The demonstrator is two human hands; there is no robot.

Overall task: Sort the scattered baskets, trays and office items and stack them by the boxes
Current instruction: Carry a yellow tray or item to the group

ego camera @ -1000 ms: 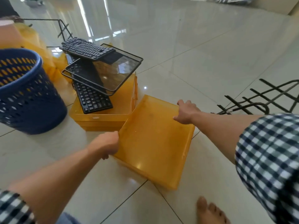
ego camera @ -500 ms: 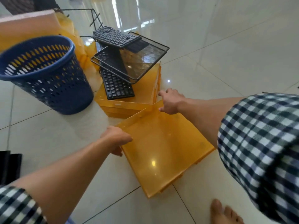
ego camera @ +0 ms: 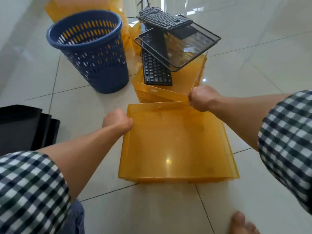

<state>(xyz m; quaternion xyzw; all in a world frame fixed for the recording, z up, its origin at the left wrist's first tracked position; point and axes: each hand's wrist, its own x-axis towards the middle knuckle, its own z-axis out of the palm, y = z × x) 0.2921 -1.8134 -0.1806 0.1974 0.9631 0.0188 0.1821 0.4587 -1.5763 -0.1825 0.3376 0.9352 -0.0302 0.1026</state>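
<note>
Sorting step, trays. Gripping orange tray (ego camera: 175, 146), centre frame, with left hand (ego camera: 118, 120) curled over left rim and right hand (ego camera: 201, 98) pinching far right corner. Next, likely: lift level, clear loaded tray stack (ego camera: 184, 85) just above.

I see the left hand (ego camera: 118, 121) gripping the left rim of the orange tray (ego camera: 168, 146) near its far corner, and the right hand (ego camera: 201, 98) gripping its far right corner. I cannot tell whether the tray lies flat on the tiled floor (ego camera: 253, 65). Just beyond the tray is a stack of orange trays (ego camera: 160, 93) carrying a black keyboard (ego camera: 156, 71), a tilted wire mesh tray (ego camera: 190, 46) and a second keyboard (ego camera: 166, 18). A blue basket (ego camera: 91, 51) stands beyond the tray to its left, and black trays (ego camera: 22, 127) lie to its left.
</note>
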